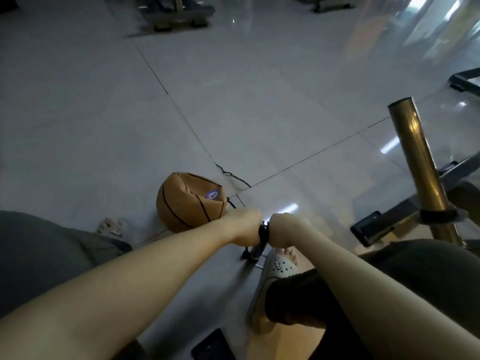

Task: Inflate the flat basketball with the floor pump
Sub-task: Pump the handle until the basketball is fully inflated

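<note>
In the head view, the pumping step is looking to be under way. The person is sitting over the floor pump [256, 252], which is standing on the tiled floor [259, 113] at about 6 o'clock of the frame's centre. Both forearms are reaching forward and down toward it. The left hand [246, 226] and the right hand [285, 227] are each clenching one end of the black pump handle [262, 232], knuckles up, with only the handle's middle showing between the two fists. A foot in a grey clog [272, 268] is sitting at 5 o'clock of the pump's base and seems to be steadying it. The basketball [189, 201] is lying on the floor at 10 o'clock of the hands, just beside the left fist. It is badly caved in, so most of the inflating is probably yet to come. A thin dark hose [230, 203] is showing at the ball's 3 o'clock edge, but whether its needle is sitting in the valve is hidden. The next move is likely calling for straight, full strokes with both fists level, keeping the base pinned so the hose is not tugging at the ball.
</note>
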Tool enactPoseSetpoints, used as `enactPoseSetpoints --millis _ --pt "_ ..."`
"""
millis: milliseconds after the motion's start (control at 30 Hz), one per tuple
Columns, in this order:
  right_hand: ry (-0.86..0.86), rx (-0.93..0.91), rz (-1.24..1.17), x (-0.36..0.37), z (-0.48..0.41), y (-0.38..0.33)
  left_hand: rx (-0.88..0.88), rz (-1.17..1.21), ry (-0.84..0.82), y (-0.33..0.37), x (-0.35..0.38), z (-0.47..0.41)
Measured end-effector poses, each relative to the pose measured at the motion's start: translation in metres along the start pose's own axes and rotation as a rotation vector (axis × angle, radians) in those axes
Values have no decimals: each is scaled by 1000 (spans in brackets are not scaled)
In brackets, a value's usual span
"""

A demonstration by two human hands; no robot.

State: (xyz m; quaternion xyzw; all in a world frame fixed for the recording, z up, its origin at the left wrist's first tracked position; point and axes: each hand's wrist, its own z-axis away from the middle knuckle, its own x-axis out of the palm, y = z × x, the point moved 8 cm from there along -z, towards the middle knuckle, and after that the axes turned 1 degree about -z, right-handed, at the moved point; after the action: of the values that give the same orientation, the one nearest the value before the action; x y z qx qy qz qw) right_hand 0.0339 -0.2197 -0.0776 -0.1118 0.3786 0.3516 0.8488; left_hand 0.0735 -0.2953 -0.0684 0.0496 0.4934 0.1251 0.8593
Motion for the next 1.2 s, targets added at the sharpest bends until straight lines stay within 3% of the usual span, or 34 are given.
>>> enactPoseSetpoints --millis 233,400,667,800,933,1033,1200 --pt "47 42 29 -7 4 10 -3 -6 -4 6 -8 -1" --pt "-39 -65 -80 -12 46 -16 54 30 -205 2 -12 28" --pt "-4 -86 -249 -137 105 17 129 158 -40 17 -146 60" --pt "-86 -58 -158 -73 69 8 73 88 -58 16 -81 37" --pt "33 38 -95 -14 21 3 55 -60 12 8 -17 9" --pt "81 86 -84 -7 9 4 33 -41 7 0 -3 -3" --pt "24 80 -55 -5 14 6 36 -24 -20 6 -5 3"
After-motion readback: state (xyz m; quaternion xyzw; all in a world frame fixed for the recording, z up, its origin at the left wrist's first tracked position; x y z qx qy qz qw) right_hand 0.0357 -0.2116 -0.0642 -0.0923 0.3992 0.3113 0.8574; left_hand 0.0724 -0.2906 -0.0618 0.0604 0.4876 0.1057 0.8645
